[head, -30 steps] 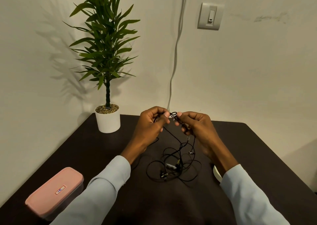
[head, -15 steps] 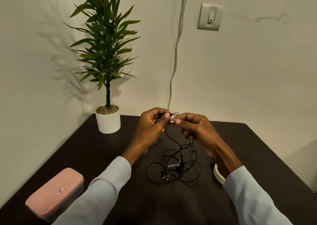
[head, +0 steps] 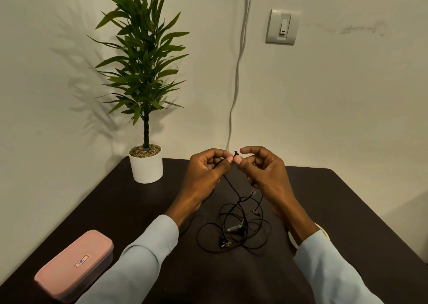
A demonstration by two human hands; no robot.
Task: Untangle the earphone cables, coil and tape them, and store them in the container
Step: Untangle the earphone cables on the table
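A tangle of black earphone cables (head: 234, 229) lies on the dark table, with strands rising to both hands. My left hand (head: 203, 176) pinches a cable strand between thumb and fingers. My right hand (head: 261, 171) pinches a small black earbud end at its fingertips, touching the left thumb tip, and more cable hangs from its palm. A pink-lidded container (head: 74, 266) sits shut at the near left. A roll of pale tape (head: 293, 240) peeks out beneath my right wrist, mostly hidden.
A potted green plant (head: 146, 164) in a white pot stands at the table's (head: 335, 199) far left corner. A grey wire (head: 236, 83) runs down the wall behind the hands, beside a light switch (head: 282, 25).
Both hands have stayed raised together over the tangle. The right fingers have shifted along the cable, and a black earbud end now sticks up between the fingertips.
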